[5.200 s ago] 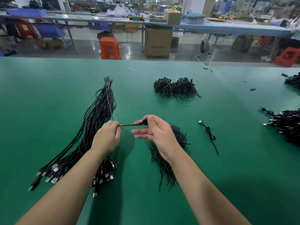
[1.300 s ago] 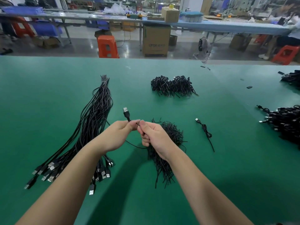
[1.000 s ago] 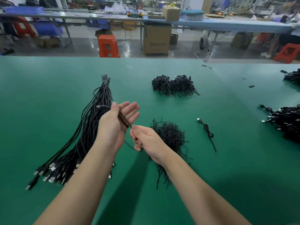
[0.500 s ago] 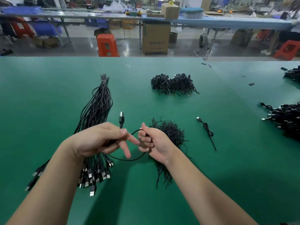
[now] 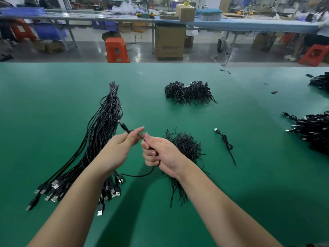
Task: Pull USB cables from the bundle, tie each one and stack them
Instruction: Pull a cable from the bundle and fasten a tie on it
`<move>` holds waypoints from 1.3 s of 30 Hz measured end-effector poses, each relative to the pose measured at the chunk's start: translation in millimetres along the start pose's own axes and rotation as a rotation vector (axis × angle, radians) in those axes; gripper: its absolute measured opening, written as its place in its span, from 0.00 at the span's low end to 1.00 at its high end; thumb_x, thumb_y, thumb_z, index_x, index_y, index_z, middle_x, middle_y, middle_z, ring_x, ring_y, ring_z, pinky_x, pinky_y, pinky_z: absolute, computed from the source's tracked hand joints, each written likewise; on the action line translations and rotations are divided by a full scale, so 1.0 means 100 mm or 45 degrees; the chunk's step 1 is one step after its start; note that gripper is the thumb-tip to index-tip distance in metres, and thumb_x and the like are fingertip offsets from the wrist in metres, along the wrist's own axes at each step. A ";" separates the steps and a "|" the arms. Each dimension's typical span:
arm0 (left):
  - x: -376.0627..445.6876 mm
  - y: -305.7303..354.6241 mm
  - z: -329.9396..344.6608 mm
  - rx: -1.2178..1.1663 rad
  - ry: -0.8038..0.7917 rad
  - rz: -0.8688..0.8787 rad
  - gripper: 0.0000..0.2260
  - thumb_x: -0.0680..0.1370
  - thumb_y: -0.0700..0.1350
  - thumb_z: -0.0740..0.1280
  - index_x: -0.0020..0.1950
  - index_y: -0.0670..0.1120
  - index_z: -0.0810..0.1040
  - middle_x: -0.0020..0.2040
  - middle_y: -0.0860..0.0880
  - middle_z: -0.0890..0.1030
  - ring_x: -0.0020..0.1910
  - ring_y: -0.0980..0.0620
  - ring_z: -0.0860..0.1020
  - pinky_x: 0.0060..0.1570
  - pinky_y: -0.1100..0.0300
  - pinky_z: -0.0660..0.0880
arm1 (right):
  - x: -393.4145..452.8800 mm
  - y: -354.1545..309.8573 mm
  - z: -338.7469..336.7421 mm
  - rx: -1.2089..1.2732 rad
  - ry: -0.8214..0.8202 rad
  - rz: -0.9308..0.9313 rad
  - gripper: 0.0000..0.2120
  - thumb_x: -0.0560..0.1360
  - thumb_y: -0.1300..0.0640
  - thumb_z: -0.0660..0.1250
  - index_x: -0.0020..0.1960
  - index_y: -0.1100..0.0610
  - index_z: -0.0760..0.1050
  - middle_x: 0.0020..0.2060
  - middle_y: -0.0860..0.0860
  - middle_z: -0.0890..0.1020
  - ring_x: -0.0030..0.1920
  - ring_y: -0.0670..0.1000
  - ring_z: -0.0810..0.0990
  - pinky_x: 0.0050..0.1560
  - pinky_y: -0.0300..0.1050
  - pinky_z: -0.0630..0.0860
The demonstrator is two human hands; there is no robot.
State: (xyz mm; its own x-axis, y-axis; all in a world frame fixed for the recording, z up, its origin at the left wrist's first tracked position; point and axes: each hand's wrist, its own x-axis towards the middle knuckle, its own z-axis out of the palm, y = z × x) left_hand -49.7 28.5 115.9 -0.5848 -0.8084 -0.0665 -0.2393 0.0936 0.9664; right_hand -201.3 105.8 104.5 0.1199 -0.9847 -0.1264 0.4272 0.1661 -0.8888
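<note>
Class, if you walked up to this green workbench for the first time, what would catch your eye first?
Both hands, left hand and right hand, pinch one black cable at centre. Left of them fans a long cable bundle; a heap of black ties lies right.

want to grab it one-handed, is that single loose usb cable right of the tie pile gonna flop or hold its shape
Probably floppy: the loose USB cable lies in kinks on the green table. Likely light, being thin. Its plug end would probably dangle if lifted mid-length.

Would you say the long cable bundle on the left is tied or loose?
Tied at one end only. A pale band cinches the bundle at its far tip, while the near ends with their USB plugs fan out across the table.
</note>
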 end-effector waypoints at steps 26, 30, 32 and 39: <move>-0.17 0.45 -0.22 0.868 -0.451 -0.054 0.17 0.83 0.57 0.59 0.50 0.52 0.86 0.23 0.55 0.71 0.23 0.56 0.64 0.25 0.64 0.62 | 0.03 -0.18 -0.12 0.103 0.005 0.015 0.16 0.84 0.49 0.60 0.41 0.55 0.74 0.27 0.45 0.62 0.24 0.43 0.56 0.25 0.36 0.54; -0.11 0.37 -0.17 0.736 -0.065 -0.004 0.14 0.84 0.53 0.59 0.55 0.53 0.84 0.29 0.54 0.78 0.23 0.56 0.66 0.24 0.64 0.64 | -0.05 -0.25 -0.11 0.002 -0.052 -0.022 0.15 0.84 0.49 0.60 0.42 0.54 0.75 0.28 0.45 0.62 0.26 0.44 0.55 0.25 0.35 0.55; -0.08 0.35 -0.11 0.407 0.161 0.047 0.13 0.85 0.50 0.58 0.57 0.52 0.83 0.34 0.53 0.82 0.27 0.57 0.73 0.28 0.67 0.68 | -0.08 -0.25 -0.06 -0.013 -0.081 -0.039 0.15 0.85 0.50 0.58 0.43 0.55 0.74 0.28 0.45 0.62 0.26 0.44 0.55 0.25 0.35 0.54; -0.02 0.24 0.08 -0.156 0.255 0.074 0.15 0.85 0.50 0.56 0.65 0.47 0.77 0.56 0.55 0.85 0.57 0.58 0.82 0.57 0.66 0.73 | -0.13 -0.20 0.03 -0.330 -0.146 -0.046 0.13 0.86 0.55 0.56 0.45 0.56 0.73 0.30 0.47 0.67 0.26 0.44 0.60 0.26 0.33 0.59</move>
State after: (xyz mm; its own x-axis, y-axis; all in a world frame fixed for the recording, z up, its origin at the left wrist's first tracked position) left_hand -60.8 37.0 137.4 -0.4264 -0.9041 0.0289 -0.1067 0.0820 0.9909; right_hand -208.6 115.8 125.6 0.2155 -0.9749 -0.0554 0.1910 0.0977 -0.9767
